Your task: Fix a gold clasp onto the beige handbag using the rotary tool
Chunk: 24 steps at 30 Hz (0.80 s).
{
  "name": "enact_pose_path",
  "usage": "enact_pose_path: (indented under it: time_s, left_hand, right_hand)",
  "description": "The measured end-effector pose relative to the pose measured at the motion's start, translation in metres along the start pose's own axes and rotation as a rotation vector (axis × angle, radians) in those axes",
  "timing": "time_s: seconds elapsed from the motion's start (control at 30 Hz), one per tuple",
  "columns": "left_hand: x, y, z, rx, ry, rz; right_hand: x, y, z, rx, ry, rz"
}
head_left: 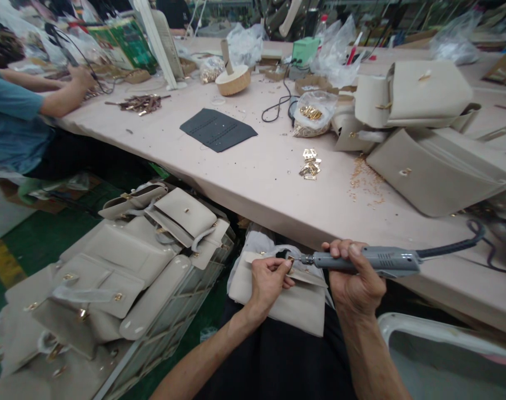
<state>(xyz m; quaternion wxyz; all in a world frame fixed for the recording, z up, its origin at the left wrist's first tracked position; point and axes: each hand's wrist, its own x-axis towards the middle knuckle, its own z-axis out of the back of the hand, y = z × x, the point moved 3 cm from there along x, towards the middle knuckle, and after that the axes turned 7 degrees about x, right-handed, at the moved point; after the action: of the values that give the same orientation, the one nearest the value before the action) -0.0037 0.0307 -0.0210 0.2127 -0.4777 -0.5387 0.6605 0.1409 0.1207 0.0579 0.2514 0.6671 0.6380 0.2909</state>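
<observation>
- A beige bag (pixel 305 315) lies on the person's lap, beside the counter (pixel 244 175).
- The left hand (pixel 270 279) pinches its flap.
- The right hand (pixel 356 280) grips a grey electric screwdriver (pixel 388 260), tip near the flap.
- Gold plates (pixel 310 165) lie on the counter.
</observation>
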Motion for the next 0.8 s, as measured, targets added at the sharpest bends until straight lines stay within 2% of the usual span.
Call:
enact_pose_path:
  time_s: [0.27, 0.8]
  left_hand:
    - [0.0039, 0.0073, -0.0004, -0.014, 0.01, 0.013]
    - [0.0002, -0.0014, 0.0004, -0.02, 0.009, 0.032]
  right_hand:
    - [0.0007, -0.0029, 0.001, 0.001, 0.007, 0.0]
    - [0.0009, -0.0044, 0.0019, 0.009, -0.019, -0.018]
